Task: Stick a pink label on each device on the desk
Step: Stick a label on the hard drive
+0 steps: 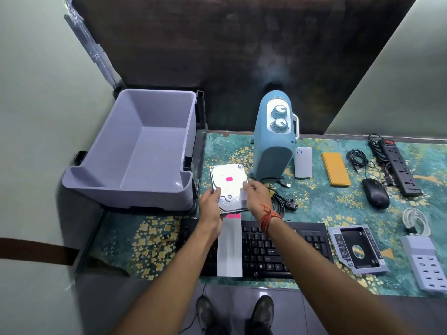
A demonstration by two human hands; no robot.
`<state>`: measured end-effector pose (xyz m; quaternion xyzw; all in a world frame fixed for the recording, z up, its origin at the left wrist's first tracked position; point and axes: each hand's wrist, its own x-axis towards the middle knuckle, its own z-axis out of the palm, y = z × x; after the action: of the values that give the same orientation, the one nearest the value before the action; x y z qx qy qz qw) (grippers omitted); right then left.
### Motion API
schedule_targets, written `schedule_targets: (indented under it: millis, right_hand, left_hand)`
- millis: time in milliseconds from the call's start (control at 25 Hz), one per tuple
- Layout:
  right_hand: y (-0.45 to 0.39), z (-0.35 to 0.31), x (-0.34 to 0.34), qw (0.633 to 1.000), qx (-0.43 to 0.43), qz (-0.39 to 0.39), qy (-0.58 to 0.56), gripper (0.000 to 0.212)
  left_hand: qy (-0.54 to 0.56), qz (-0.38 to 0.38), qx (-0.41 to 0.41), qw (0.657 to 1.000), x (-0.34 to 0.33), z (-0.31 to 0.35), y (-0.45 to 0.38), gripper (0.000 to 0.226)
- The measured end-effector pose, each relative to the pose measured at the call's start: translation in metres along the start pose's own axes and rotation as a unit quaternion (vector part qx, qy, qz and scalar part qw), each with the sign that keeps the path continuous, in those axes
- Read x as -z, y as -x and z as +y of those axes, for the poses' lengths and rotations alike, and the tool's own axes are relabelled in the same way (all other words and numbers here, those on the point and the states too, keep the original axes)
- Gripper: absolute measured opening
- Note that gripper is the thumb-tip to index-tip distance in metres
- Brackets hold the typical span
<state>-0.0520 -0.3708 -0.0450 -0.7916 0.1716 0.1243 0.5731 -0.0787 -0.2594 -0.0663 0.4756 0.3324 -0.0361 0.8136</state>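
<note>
Pink label on hard drive, gripped between left hand and right hand, above keyboard

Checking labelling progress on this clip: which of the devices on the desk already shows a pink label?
Only the hard drive, held in both hands, left hand and right hand, carries a pink label on top. The others show none.

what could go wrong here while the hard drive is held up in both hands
The hard drive is gripped only at its edges by the left hand and right hand, so it might slip and drop onto the keyboard. The label sheet lies loose across the keys and could get knocked off. The mouse and power strip show no pink label and could be skipped.
</note>
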Motion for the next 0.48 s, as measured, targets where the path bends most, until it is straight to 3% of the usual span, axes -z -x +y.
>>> schedule_targets:
  millis: [200, 360, 480]
  right_hand:
    - [-0.027, 0.020, -0.024, 0.991, -0.054, -0.061, 0.107, 0.020]
    - [-0.054, 0.004, -0.036, 0.991, -0.026, -0.068, 0.112, 0.020]
    - [-0.075, -0.004, -0.041, 0.993, -0.016, -0.060, 0.100, 0.031]
  left_hand:
    - [-0.071, 0.035, 0.069, 0.994, -0.011, 0.009, -0.046, 0.020]
    - [-0.192, 0.034, 0.035, 0.980, -0.025, 0.027, -0.086, 0.020]
    - [-0.280, 0.040, -0.016, 0.959, -0.034, 0.031, -0.113, 0.030]
